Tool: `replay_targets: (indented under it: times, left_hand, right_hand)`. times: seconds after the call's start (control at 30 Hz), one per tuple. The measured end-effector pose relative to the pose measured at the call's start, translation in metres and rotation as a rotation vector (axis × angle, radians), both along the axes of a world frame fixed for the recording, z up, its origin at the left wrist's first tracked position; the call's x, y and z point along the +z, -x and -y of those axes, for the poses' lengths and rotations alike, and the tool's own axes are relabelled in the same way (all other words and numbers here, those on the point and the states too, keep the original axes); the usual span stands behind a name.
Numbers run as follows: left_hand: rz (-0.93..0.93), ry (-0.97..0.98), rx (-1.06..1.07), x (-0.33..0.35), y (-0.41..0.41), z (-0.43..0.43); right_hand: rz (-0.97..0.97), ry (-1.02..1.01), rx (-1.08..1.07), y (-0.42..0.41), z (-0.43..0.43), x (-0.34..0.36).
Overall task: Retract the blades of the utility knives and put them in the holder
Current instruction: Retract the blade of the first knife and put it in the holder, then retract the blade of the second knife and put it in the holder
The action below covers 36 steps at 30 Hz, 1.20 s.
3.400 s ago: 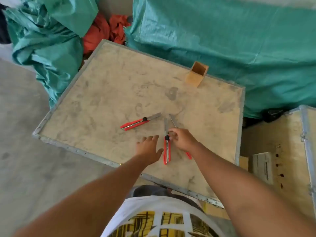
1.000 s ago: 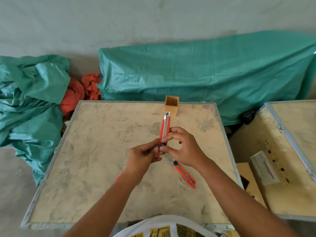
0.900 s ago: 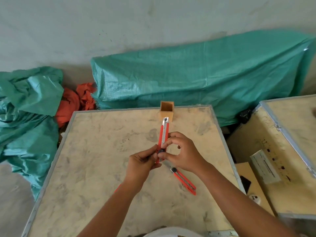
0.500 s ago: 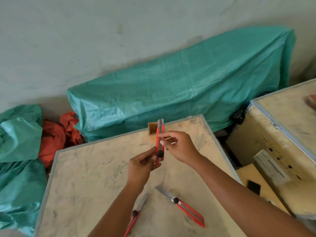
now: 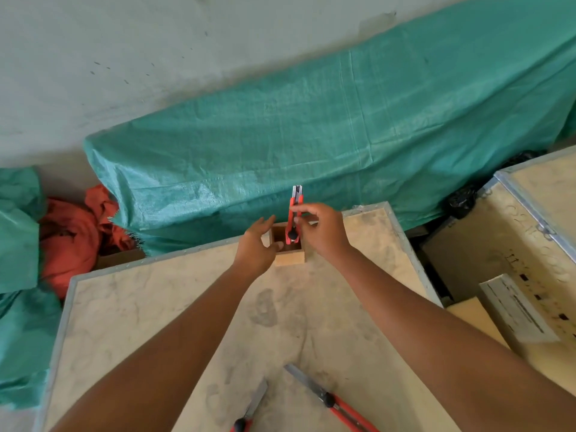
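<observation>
My right hand [image 5: 322,230] pinches a red utility knife [image 5: 295,213] upright, its lower end inside the small wooden holder [image 5: 289,256] at the far edge of the board; no blade shows at its top. My left hand [image 5: 258,246] rests against the holder's left side, fingers apart, thumb at its rim. Two more red utility knives lie at the near edge with blades out: one [image 5: 330,399] to the right, another [image 5: 251,411] to the left, partly cut off by the frame.
The work surface is a pale board with a metal rim [image 5: 65,307]. A green tarp [image 5: 311,129] covers something behind it, with orange cloth [image 5: 71,235] at the left. A wooden crate [image 5: 514,244] stands to the right.
Both hands moved forward from mid-board to the holder. My left hand let go of the knife and now touches the holder; my right hand lowered the knife's end into it.
</observation>
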<state>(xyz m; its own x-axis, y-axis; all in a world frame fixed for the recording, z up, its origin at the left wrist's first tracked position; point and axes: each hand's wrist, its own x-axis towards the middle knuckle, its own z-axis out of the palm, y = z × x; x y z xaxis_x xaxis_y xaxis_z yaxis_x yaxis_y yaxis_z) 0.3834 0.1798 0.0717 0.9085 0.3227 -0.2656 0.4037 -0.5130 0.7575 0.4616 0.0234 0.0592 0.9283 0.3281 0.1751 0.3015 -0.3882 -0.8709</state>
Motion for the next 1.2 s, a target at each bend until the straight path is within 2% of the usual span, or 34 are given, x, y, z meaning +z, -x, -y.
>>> replay_targets:
  times: [0.1, 0.2, 0.63, 0.77, 0.97, 1.2]
  left_hand:
    - [-0.077, -0.016, -0.035, -0.021, -0.004, -0.007]
    - [-0.138, 0.079, -0.015, -0.033, -0.006, -0.010]
    - [-0.053, 0.183, 0.059, -0.015, 0.019, -0.001]
    - [-0.059, 0.177, 0.111, 0.000, 0.063, 0.003]
    - [-0.111, 0.164, 0.144, 0.007, 0.165, -0.005]
    - [-0.202, 0.191, 0.191, -0.020, 0.290, -0.027]
  right_hand:
    - [0.065, 0.042, 0.004, -0.003, -0.004, -0.021]
    - [0.083, 0.085, 0.019, -0.004, -0.007, -0.035]
    - [0.064, 0.046, -0.042, 0.038, 0.009, -0.024]
    - [0.044, 0.081, -0.017, 0.089, 0.018, -0.009]
    - [-0.130, 0.122, 0.059, 0.191, 0.017, -0.009]
    - [-0.354, 0.214, 0.138, 0.291, -0.003, -0.030]
